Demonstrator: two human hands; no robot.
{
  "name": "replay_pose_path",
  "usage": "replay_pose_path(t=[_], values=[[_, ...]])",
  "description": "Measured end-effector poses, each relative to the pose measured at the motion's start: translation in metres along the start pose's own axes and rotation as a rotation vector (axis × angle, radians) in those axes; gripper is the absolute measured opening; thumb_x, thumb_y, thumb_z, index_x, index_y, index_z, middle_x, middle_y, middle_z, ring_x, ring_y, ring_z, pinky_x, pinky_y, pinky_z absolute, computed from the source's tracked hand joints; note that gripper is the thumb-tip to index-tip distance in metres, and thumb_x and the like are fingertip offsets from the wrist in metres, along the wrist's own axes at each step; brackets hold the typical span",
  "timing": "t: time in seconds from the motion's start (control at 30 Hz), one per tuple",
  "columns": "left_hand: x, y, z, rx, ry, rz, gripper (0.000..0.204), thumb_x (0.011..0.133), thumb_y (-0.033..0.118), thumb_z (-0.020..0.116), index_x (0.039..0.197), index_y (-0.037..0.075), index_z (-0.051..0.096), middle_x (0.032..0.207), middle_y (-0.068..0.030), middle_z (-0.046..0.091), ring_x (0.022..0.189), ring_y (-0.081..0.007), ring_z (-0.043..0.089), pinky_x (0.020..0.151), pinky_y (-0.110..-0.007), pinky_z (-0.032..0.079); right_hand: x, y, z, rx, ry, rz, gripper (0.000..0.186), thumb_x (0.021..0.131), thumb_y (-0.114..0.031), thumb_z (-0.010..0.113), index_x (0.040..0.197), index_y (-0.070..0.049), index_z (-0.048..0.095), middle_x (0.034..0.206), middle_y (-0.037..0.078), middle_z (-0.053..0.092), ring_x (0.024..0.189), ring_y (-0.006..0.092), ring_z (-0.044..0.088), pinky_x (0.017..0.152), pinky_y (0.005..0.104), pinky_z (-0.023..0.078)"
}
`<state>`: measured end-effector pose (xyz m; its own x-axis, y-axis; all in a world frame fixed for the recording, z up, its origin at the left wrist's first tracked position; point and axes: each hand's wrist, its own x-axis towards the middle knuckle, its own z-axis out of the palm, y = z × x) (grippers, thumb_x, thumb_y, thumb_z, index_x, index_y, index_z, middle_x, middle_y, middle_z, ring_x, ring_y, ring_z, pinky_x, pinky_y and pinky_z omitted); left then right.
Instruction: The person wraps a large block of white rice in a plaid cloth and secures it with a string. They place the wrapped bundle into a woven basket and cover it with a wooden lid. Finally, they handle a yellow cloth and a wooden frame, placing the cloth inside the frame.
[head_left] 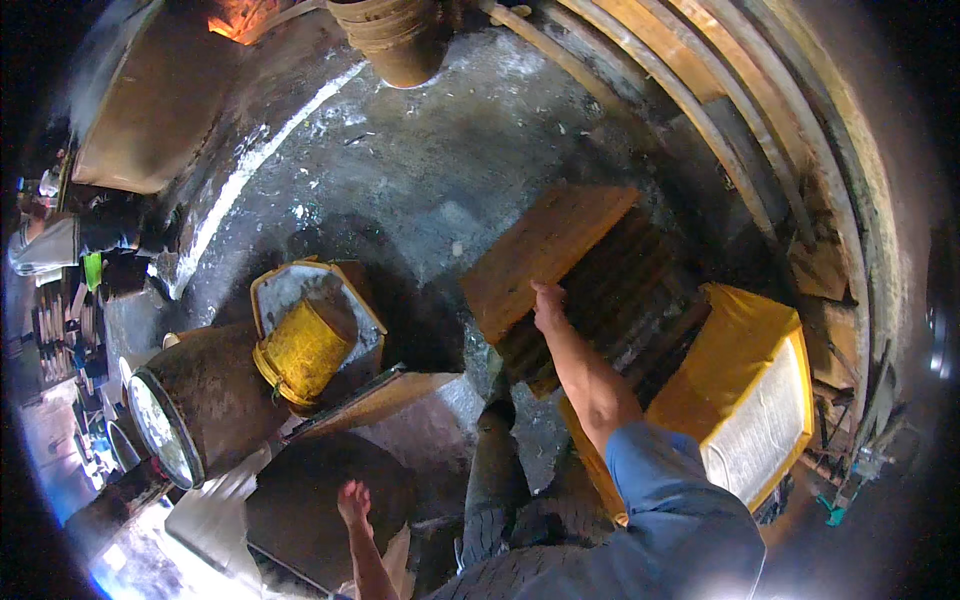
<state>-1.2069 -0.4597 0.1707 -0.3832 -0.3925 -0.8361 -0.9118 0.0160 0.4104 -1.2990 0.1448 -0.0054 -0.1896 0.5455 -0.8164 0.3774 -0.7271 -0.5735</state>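
Observation:
My right arm reaches forward, and my right hand is closed on the near edge of a flat brown wooden board. Under and beside this board is a dark, ridged stack or box, too shadowed to make out fully. Lower left, my left hand is held up with its fingers a little apart and nothing in them. It is over or beside a dark, rounded surface. At my right side stands a yellow-edged box with a whitish panel.
A yellow bucket rests tilted on a many-sided tub, beside a large dark drum. Stacked brown baskets or pots stand at the far side. Long curved-looking planks line the right. A fire glows far left.

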Motion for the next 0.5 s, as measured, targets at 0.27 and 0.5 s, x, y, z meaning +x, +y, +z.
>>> replay_pose_path(t=[0.27, 0.5], values=[[-0.003, -0.091, 0.004, -0.185, -0.160, -0.135, 0.024, 0.087, 0.024, 0.059, 0.103, 0.005, 0.056, 0.090, -0.0094, 0.062, 0.066, -0.0181, 0.060, 0.056, -0.028, 0.048, 0.039, -0.041, 0.008, -0.123, -0.033, -0.449, 0.041, 0.066, -0.001, 0.067, 0.106, 0.002, 0.058, 0.103, 0.011, 0.061, 0.094, 0.0254, 0.057, 0.085, 0.0406, 0.046], [-0.050, 0.065, 0.246, 0.066, -0.945, 0.598, 0.060, 0.090, 0.043, 0.050, 0.135, 0.004, 0.041, 0.137, -0.0109, 0.046, 0.121, -0.0256, 0.048, 0.095, -0.038, 0.040, -0.103, -0.297, -0.122, -0.468, -0.328, -0.178, 0.031, 0.060, -0.013, 0.069, 0.089, -0.004, 0.063, 0.086, 0.010, 0.062, 0.073, 0.0246, 0.060, 0.066, 0.0372, 0.049]])
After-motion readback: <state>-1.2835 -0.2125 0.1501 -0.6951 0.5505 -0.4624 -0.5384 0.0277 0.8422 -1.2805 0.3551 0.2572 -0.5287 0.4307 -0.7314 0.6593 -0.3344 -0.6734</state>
